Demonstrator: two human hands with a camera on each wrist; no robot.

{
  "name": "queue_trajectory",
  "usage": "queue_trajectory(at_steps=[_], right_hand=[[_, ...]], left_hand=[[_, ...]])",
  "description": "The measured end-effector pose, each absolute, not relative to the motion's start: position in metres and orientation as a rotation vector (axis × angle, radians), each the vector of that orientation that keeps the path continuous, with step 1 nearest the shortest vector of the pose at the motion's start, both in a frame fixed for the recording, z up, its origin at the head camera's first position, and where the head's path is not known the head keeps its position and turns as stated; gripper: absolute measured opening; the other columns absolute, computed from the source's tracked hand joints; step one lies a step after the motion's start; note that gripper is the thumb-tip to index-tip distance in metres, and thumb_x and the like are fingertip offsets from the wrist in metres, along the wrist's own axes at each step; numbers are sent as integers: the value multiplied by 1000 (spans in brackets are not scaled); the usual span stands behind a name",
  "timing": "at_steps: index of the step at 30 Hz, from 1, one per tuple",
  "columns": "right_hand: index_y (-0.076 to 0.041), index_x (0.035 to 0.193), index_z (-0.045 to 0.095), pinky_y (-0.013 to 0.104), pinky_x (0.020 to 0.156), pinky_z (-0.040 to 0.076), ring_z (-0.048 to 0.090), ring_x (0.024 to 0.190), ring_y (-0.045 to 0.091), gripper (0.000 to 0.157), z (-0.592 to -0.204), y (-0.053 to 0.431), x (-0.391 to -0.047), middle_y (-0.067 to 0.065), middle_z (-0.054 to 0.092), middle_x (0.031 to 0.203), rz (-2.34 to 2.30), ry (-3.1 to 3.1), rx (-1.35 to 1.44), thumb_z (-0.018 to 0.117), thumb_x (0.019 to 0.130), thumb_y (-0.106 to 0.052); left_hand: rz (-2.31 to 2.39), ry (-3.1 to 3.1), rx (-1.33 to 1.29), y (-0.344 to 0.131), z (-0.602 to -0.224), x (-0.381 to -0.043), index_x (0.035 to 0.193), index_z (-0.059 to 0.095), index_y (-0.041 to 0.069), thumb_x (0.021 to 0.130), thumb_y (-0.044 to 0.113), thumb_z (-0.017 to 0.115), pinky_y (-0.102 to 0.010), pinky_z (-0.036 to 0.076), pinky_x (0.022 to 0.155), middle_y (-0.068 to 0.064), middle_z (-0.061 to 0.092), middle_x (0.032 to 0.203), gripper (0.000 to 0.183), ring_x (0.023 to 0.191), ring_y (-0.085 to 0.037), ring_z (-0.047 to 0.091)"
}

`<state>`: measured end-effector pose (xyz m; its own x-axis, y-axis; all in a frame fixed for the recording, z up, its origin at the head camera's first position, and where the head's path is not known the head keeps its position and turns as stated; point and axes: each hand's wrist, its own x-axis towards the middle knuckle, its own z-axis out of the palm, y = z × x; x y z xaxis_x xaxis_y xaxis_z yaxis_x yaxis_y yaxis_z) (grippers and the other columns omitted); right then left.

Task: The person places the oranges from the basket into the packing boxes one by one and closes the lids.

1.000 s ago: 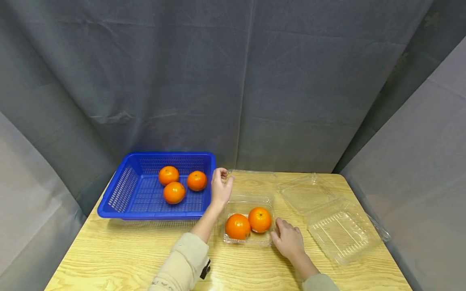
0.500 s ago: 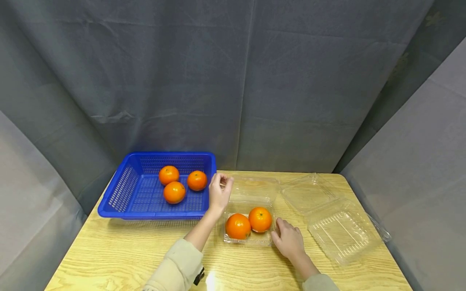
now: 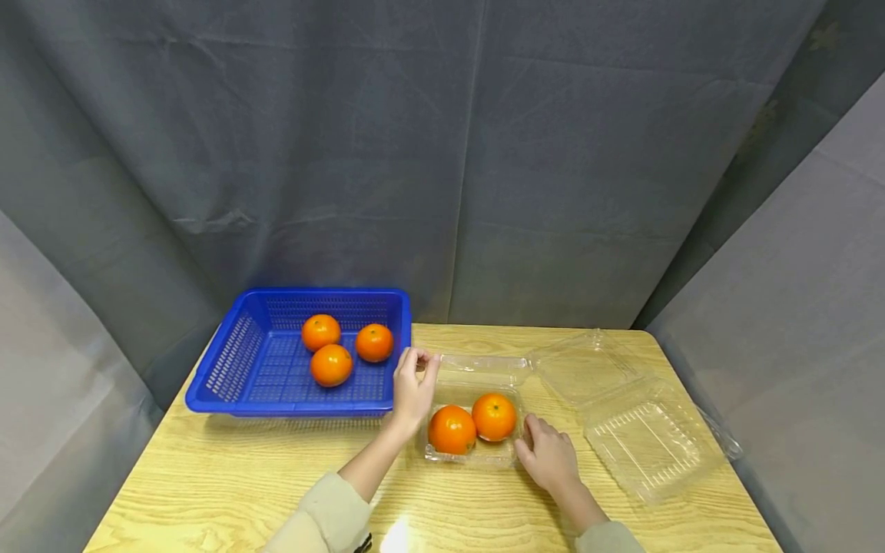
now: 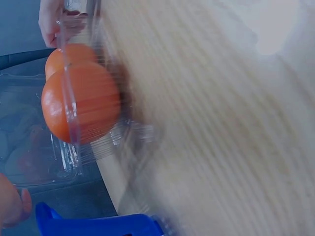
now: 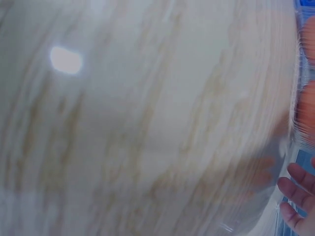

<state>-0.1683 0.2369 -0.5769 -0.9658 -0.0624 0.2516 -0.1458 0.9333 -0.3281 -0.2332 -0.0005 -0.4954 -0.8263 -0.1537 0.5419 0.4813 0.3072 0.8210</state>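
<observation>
A clear plastic clamshell box (image 3: 505,455) stands on the table with two oranges, the left one (image 3: 452,430) and the right one (image 3: 494,417), side by side in its base. Its hinged lid (image 3: 484,370) is raised at the far side. My left hand (image 3: 412,390) pinches the lid's left edge between thumb and fingers. At the box's right side, my right hand (image 3: 548,456) rests with loosely bent fingers against the wall. In the left wrist view, the near orange (image 4: 81,102) shows through the clear wall.
A blue plastic basket (image 3: 276,408) with three oranges stands at the left, close to my left hand. On the right lies another clear clamshell box (image 3: 643,445), unfolded, with no fruit in it. A grey curtain (image 3: 442,169) hangs behind the table (image 3: 228,491).
My left hand has drawn back toward me, bringing the lid's free edge with it, so the lid looks narrower from above. The right hand and the oranges have stayed in place.
</observation>
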Motion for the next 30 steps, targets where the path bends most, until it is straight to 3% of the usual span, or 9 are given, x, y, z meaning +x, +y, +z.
queue_trajectory(at_steps=[6,8,11,14,17,22,24,26,30], right_hand=[[-16,75,45,27,50,28,34,52,10,12,-576,236,-167,-6,36,60,639,-2831,130,56,80,-19],[-14,81,50,26,49,30,37,52,8,9,-576,236,-167,-6,41,62,713,-2835,86,56,83,-21],[-8,98,54,25,50,35,44,55,9,20,-571,234,-167,-4,50,71,883,-2824,2,52,89,-25],[-1,114,50,28,58,42,53,69,15,32,-561,231,-167,5,57,88,1086,-2749,-64,44,94,-25],[3,122,45,39,72,47,56,89,28,38,-549,228,-166,17,54,107,1279,-2630,-82,36,98,-24],[5,129,38,52,95,35,43,116,38,45,-533,223,-164,24,44,127,1517,-2450,-52,25,101,-27],[5,131,39,46,101,31,39,121,36,45,-529,220,-163,23,43,131,1550,-2396,-18,23,101,-26],[6,131,40,32,104,30,38,123,34,44,-526,218,-162,23,44,132,1568,-2344,19,23,101,-22],[7,127,45,6,94,27,41,122,34,40,-523,212,-159,22,48,129,1528,-2301,63,27,100,-16]], left_hand=[[-1565,-2037,-349,-3,-501,-222,82,54,2,87,12,59,-37,48,76,-7,52,81,12,80,-20,54],[-1558,-2026,-375,-4,-503,-219,82,54,2,87,11,59,-38,47,76,-7,52,81,11,80,-21,54],[-1529,-2013,-406,-6,-508,-215,82,54,3,87,10,58,-36,47,76,-7,53,82,10,80,-20,54],[-1498,-2020,-423,-8,-513,-211,82,54,4,86,10,59,-33,47,77,-5,53,82,9,82,-19,55],[-1472,-2027,-440,-10,-518,-208,83,54,5,86,11,59,-32,48,78,-3,53,83,9,83,-17,55],[-1421,-2017,-485,-13,-526,-202,86,55,6,84,11,60,-34,47,76,-2,55,86,7,84,-17,55],[-1410,-2006,-503,-14,-529,-200,88,56,6,83,10,60,-34,47,76,-2,56,87,8,85,-18,55],[-1405,-1992,-521,-14,-532,-199,90,56,5,82,9,61,-34,47,77,-4,56,88,10,85,-19,56],[-1408,-1961,-569,-15,-539,-197,94,57,-2,81,5,60,-35,47,78,-10,56,91,15,87,-23,56]])
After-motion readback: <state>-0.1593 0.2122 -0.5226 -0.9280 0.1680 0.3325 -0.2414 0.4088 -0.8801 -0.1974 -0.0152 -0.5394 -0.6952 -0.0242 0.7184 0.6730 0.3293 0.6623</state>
